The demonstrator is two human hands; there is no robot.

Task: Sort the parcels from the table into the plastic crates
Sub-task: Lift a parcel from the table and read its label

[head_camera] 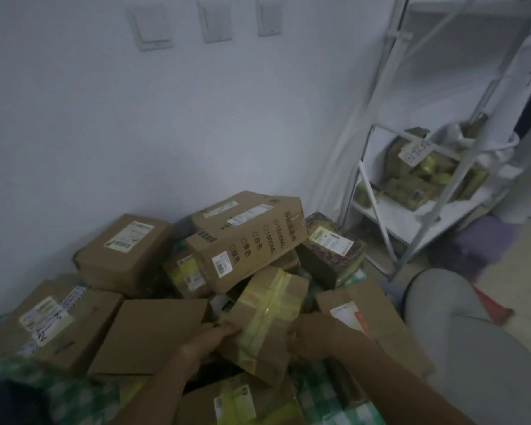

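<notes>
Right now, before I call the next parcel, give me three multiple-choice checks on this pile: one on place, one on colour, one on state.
1. Where does the large box printed 1500ML lie?
A. On top of the pile, near the wall
B. On the metal shelf
C. On the floor by the chair

2. What colour is the tape on the parcel between the hands?
A. Red
B. Yellow
C. Black

3. What are the hands doing?
A. Both hang idle
B. Only one touches a parcel
C. Both hold the taped parcel by its sides

Answers:
1 A, it rests tilted across other boxes at the back of the heap.
2 B, yellow strips cross its brown face.
3 C, the left hand grips its left edge and the right hand its right edge.
</notes>
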